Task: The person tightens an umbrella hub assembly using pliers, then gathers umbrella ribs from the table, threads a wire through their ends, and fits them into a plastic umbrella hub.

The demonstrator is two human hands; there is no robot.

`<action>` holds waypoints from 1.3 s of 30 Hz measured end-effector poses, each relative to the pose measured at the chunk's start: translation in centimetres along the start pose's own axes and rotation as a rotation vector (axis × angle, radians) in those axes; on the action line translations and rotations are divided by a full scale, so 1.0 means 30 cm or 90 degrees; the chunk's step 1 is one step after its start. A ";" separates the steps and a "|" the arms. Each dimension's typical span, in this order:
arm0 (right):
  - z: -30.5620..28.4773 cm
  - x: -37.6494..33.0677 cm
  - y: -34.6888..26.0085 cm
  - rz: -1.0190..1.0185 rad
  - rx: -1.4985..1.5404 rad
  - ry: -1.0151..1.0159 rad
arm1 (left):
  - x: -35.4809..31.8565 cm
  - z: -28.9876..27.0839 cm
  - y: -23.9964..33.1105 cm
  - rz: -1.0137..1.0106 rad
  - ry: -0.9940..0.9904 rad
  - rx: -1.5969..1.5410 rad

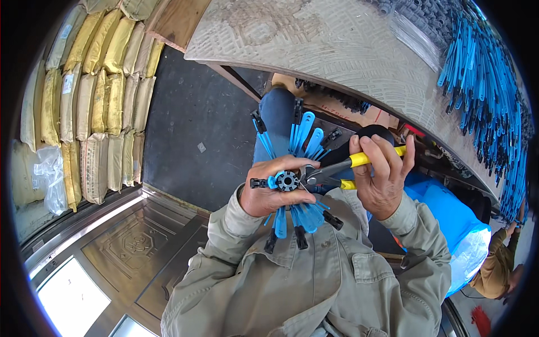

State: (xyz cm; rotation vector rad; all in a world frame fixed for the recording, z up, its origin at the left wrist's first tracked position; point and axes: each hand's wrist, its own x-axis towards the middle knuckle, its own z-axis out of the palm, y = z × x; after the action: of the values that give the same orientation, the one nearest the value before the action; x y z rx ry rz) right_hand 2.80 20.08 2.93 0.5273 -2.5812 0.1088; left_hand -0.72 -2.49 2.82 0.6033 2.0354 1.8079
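Note:
My left hand (257, 202) is closed around a round black slotted hub (287, 181). Blue plastic arms (304, 130) with black clip-like ends fan out from it, above and below the hand, like a clip hanger. My right hand (384, 178) grips pliers with yellow handles (360, 160), their dark handle parts slightly spread. The metal jaws of the pliers (310, 175) reach between my left thumb and fingers, right at the hub's edge. A thin wire-like line shows near the jaws; what they bite on is too small to tell.
A worktable (314, 39) runs along the top and right, with a pile of blue arms (483, 95) on it. Beneath it lie cardboard and black parts. Stacked sacks (98, 101) fill the left. A blue bag (449, 208) stands at the right, near another person (497, 264).

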 end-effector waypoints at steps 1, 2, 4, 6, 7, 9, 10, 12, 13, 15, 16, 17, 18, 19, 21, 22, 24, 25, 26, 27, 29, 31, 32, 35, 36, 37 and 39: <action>0.001 0.002 -0.003 0.000 0.000 0.000 | -0.001 -0.001 0.001 -0.006 -0.006 -0.011; 0.004 0.004 -0.006 0.000 -0.002 0.028 | -0.001 -0.002 0.001 -0.007 -0.006 -0.011; 0.008 0.008 -0.009 0.001 -0.005 0.085 | 0.001 -0.006 0.000 -0.008 -0.014 -0.013; 0.013 0.013 0.000 -0.025 -0.029 0.103 | 0.003 -0.009 0.001 -0.009 -0.018 -0.014; 0.015 0.015 0.006 -0.052 -0.052 0.122 | 0.002 -0.013 0.003 -0.011 -0.022 -0.012; 0.001 0.018 0.018 -0.078 -0.075 0.140 | 0.001 -0.017 0.004 -0.014 -0.030 -0.009; -0.025 0.029 0.030 -0.101 -0.038 0.062 | 0.000 -0.017 0.001 -0.015 -0.030 -0.010; -0.082 0.054 0.052 -0.146 0.038 -0.095 | -0.007 -0.013 -0.008 -0.005 -0.027 -0.007; -0.104 0.065 0.059 -0.145 0.040 -0.097 | -0.011 -0.011 -0.010 -0.001 -0.026 -0.005; -0.149 0.082 0.075 -0.132 0.211 -0.204 | -0.019 -0.006 -0.002 -0.001 -0.029 0.004; -0.169 0.087 0.085 -0.121 0.295 -0.256 | -0.020 -0.003 0.003 0.003 -0.031 0.014; -0.179 0.097 0.103 -0.112 0.294 -0.257 | -0.022 -0.003 0.008 0.006 -0.036 0.024; -0.178 0.115 0.134 -0.107 0.424 -0.396 | -0.022 -0.002 0.008 0.005 -0.045 0.023; -0.173 0.129 0.165 -0.099 0.556 -0.532 | -0.022 -0.001 0.006 0.020 -0.062 0.027; -0.183 0.115 0.189 -0.079 0.683 -0.668 | -0.015 0.009 -0.005 0.056 -0.094 0.026; -0.187 0.101 0.193 -0.054 0.717 -0.666 | -0.010 0.008 -0.010 0.058 -0.101 0.022; -0.189 0.072 0.197 -0.008 0.785 -0.658 | 0.006 0.000 -0.024 0.082 -0.156 -0.024; -0.180 0.063 0.196 0.007 0.821 -0.653 | 0.009 -0.006 -0.029 0.092 -0.178 -0.043; -0.170 0.054 0.194 0.021 0.857 -0.648 | 0.011 -0.007 -0.034 0.091 -0.178 -0.041; -0.160 0.045 0.193 0.036 0.893 -0.643 | 0.014 -0.009 -0.039 0.111 -0.196 -0.056; -0.140 0.031 0.191 0.065 0.963 -0.631 | 0.021 -0.011 -0.050 0.151 -0.234 -0.087; -0.133 0.037 0.180 0.080 1.030 -0.618 | 0.004 -0.018 -0.037 0.146 -0.187 -0.082; -0.124 0.040 0.181 0.090 1.064 -0.613 | -0.001 -0.015 -0.037 0.136 -0.146 -0.086; -0.174 0.012 0.101 -0.042 0.590 -0.550 | -0.013 -0.004 -0.030 0.126 -0.091 -0.076; -0.182 0.011 0.080 -0.098 0.356 -0.499 | -0.020 0.001 -0.027 0.122 -0.082 -0.065; -0.174 0.008 0.073 -0.105 0.354 -0.501 | -0.024 0.011 -0.027 0.119 -0.073 -0.056; -0.139 -0.007 0.055 -0.053 0.252 -0.310 | -0.027 0.027 -0.018 0.104 -0.048 -0.044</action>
State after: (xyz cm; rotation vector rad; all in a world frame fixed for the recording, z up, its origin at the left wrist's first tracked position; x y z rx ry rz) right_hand 4.24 22.41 6.50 0.8982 -3.0181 0.5299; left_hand 0.34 -2.29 2.15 0.8250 1.9152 1.9073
